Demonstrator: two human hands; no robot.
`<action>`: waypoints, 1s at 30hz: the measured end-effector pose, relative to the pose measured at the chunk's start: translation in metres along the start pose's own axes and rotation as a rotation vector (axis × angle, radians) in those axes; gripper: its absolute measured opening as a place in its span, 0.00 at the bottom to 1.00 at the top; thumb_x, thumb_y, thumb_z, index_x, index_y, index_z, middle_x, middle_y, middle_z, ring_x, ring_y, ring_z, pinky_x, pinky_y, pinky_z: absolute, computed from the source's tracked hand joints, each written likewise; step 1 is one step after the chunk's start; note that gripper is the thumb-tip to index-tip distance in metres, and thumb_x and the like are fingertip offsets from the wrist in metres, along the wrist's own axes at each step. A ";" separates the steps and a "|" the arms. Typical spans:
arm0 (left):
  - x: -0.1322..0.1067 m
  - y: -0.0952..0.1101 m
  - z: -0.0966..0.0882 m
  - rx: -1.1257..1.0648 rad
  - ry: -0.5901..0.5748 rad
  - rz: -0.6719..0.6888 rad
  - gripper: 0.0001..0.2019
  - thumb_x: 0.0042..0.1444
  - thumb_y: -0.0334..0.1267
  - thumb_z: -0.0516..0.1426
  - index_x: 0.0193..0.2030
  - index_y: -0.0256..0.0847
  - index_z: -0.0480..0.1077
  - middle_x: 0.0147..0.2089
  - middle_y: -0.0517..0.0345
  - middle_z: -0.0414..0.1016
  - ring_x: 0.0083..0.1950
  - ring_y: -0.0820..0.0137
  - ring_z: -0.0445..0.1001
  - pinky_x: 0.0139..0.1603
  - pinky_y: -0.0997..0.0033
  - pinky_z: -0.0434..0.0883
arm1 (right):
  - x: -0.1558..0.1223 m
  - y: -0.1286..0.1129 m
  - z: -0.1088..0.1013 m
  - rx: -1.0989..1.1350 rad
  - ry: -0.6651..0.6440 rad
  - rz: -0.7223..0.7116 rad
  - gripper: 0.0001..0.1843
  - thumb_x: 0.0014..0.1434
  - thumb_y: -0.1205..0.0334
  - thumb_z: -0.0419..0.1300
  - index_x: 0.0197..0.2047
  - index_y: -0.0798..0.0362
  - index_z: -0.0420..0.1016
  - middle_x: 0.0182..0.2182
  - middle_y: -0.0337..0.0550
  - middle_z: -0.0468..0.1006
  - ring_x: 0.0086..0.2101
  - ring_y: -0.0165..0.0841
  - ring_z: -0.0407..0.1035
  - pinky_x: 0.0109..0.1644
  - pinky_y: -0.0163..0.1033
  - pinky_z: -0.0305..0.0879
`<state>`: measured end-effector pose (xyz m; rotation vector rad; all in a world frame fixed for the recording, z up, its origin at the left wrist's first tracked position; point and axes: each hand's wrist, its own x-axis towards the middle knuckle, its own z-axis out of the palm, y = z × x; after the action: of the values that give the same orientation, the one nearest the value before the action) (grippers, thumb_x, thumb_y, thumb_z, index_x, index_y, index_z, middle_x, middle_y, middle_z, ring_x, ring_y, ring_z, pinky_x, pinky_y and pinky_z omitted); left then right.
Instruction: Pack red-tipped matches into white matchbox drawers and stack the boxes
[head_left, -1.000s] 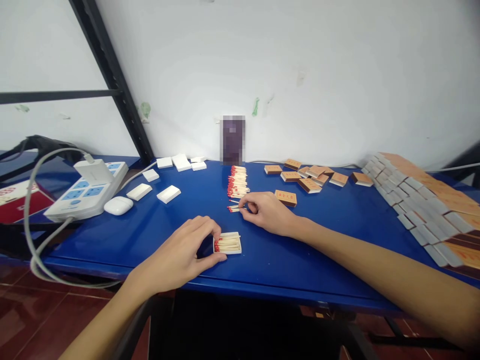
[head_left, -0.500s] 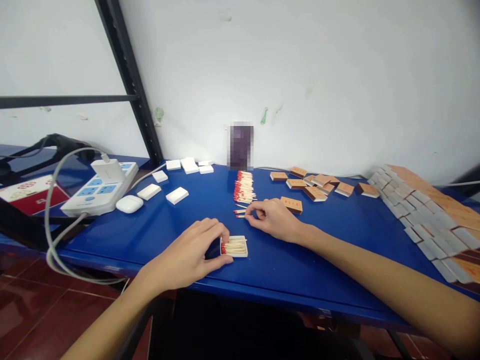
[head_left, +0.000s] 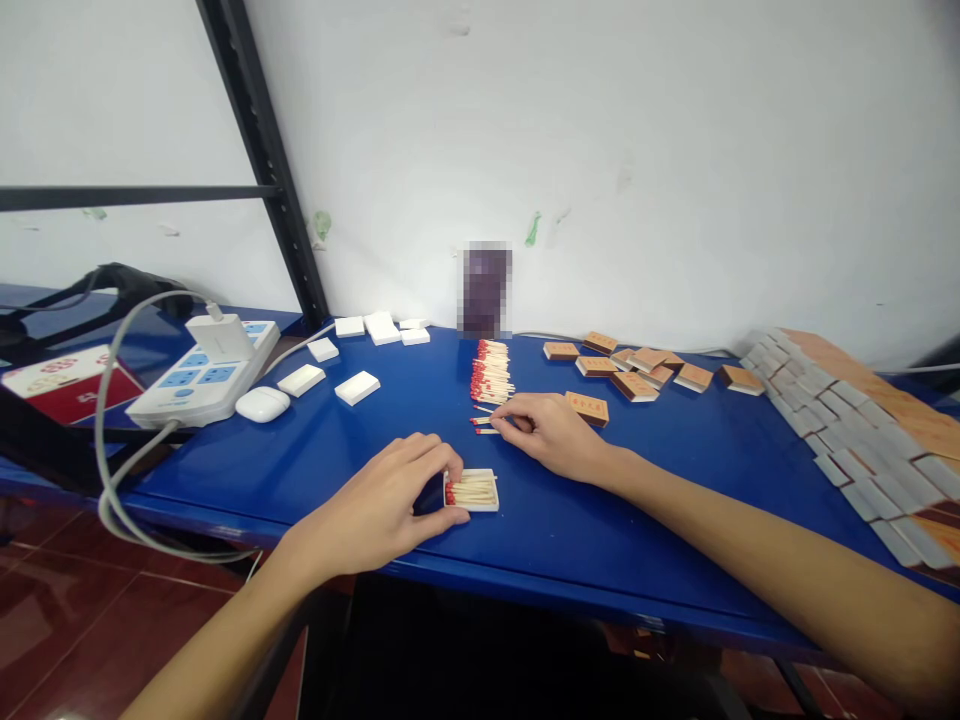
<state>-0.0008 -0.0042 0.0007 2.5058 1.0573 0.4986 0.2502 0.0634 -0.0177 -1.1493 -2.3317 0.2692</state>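
My left hand grips the left end of a small white matchbox tray, thumb on its near side and a finger bent over its far left corner. Inside lie several red-tipped matches, heads to the left. My right hand is pinched at the tail ends of a few loose matches on the tabletop, just beyond the tray; its fingertips hide those ends. Behind them stretches a long pile of matches, red heads facing left.
White trays are scattered at the back left, near a white earbud case and a power strip. Orange-brown matchbox sleeves lie at the back right. A stack of matchboxes stands far right on the blue table.
My right fingertips have shifted slightly away from me along the loose matches, which have moved a little. My left hand keeps its hold on the tray. The view has shifted slightly.
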 end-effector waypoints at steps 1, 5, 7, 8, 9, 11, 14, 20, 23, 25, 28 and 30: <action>0.000 0.000 0.000 -0.001 0.001 -0.001 0.08 0.64 0.44 0.58 0.42 0.45 0.65 0.46 0.58 0.70 0.48 0.64 0.68 0.50 0.65 0.65 | 0.000 0.000 0.000 0.001 0.000 0.000 0.12 0.64 0.60 0.56 0.34 0.55 0.79 0.24 0.38 0.71 0.25 0.28 0.61 0.32 0.34 0.53; 0.001 0.000 0.000 -0.012 0.004 0.000 0.08 0.64 0.45 0.57 0.42 0.44 0.66 0.46 0.58 0.70 0.47 0.63 0.68 0.48 0.65 0.66 | -0.001 0.000 0.000 0.006 0.001 0.008 0.13 0.65 0.60 0.55 0.36 0.55 0.79 0.24 0.38 0.72 0.25 0.28 0.61 0.32 0.34 0.53; 0.001 0.001 0.000 -0.010 0.002 -0.004 0.08 0.64 0.45 0.57 0.42 0.45 0.66 0.46 0.58 0.70 0.47 0.63 0.68 0.48 0.65 0.66 | -0.002 0.000 0.000 0.001 0.001 0.018 0.13 0.65 0.60 0.54 0.40 0.55 0.79 0.25 0.38 0.72 0.26 0.28 0.62 0.32 0.34 0.54; 0.001 0.001 0.000 -0.008 0.001 -0.005 0.08 0.64 0.44 0.58 0.42 0.45 0.65 0.46 0.58 0.70 0.47 0.63 0.68 0.48 0.65 0.66 | -0.002 -0.001 0.000 -0.003 0.001 0.024 0.13 0.65 0.60 0.54 0.42 0.55 0.79 0.26 0.39 0.73 0.26 0.28 0.62 0.33 0.35 0.54; 0.001 0.001 0.000 -0.006 0.000 -0.004 0.08 0.64 0.44 0.58 0.42 0.45 0.65 0.46 0.58 0.70 0.47 0.63 0.68 0.48 0.65 0.66 | -0.002 -0.001 0.000 -0.010 0.006 0.033 0.14 0.65 0.60 0.54 0.44 0.55 0.79 0.26 0.39 0.73 0.26 0.29 0.62 0.33 0.35 0.55; 0.001 0.000 0.001 -0.005 0.002 0.000 0.08 0.64 0.44 0.58 0.43 0.45 0.65 0.46 0.58 0.70 0.48 0.64 0.68 0.50 0.65 0.66 | -0.001 -0.001 0.000 -0.032 0.019 0.050 0.15 0.66 0.59 0.54 0.47 0.55 0.79 0.28 0.41 0.74 0.27 0.30 0.63 0.34 0.35 0.55; 0.001 0.000 0.001 -0.008 0.005 0.000 0.07 0.64 0.44 0.58 0.43 0.45 0.65 0.46 0.59 0.70 0.48 0.64 0.68 0.51 0.65 0.66 | 0.000 -0.001 0.001 -0.072 0.016 0.061 0.16 0.67 0.59 0.53 0.48 0.56 0.79 0.30 0.43 0.75 0.29 0.31 0.64 0.35 0.36 0.55; 0.001 -0.001 0.001 -0.004 0.001 0.010 0.07 0.64 0.43 0.58 0.42 0.45 0.64 0.45 0.59 0.69 0.48 0.64 0.68 0.52 0.64 0.65 | 0.001 -0.002 -0.001 -0.053 -0.017 0.036 0.16 0.68 0.58 0.52 0.45 0.53 0.81 0.33 0.44 0.78 0.32 0.32 0.66 0.37 0.36 0.56; 0.001 0.000 0.001 -0.001 -0.004 0.009 0.07 0.65 0.43 0.58 0.42 0.45 0.64 0.45 0.59 0.69 0.48 0.64 0.68 0.52 0.64 0.65 | 0.000 -0.002 -0.002 -0.037 -0.032 -0.003 0.16 0.68 0.59 0.52 0.39 0.53 0.81 0.30 0.42 0.75 0.31 0.31 0.65 0.36 0.36 0.55; 0.001 0.000 0.001 -0.001 -0.009 0.007 0.07 0.65 0.43 0.57 0.42 0.45 0.64 0.46 0.59 0.69 0.48 0.64 0.68 0.52 0.64 0.65 | -0.001 -0.002 -0.002 -0.033 -0.039 -0.015 0.15 0.67 0.61 0.54 0.38 0.53 0.81 0.27 0.40 0.73 0.29 0.30 0.64 0.34 0.36 0.54; 0.001 0.000 0.000 -0.004 -0.010 0.003 0.07 0.65 0.43 0.57 0.43 0.45 0.64 0.46 0.58 0.69 0.48 0.64 0.68 0.52 0.64 0.65 | -0.001 -0.001 -0.001 -0.018 -0.024 0.002 0.12 0.65 0.62 0.55 0.42 0.53 0.81 0.28 0.40 0.73 0.29 0.30 0.64 0.34 0.36 0.54; 0.001 0.000 0.001 -0.003 -0.005 0.005 0.08 0.64 0.43 0.58 0.42 0.45 0.64 0.46 0.58 0.69 0.49 0.64 0.68 0.53 0.63 0.65 | -0.001 0.000 -0.001 -0.013 -0.022 0.004 0.13 0.66 0.61 0.54 0.43 0.53 0.81 0.31 0.42 0.76 0.31 0.31 0.66 0.36 0.36 0.56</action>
<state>0.0006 -0.0036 0.0004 2.5061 1.0477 0.4948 0.2509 0.0628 -0.0172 -1.1624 -2.3535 0.2696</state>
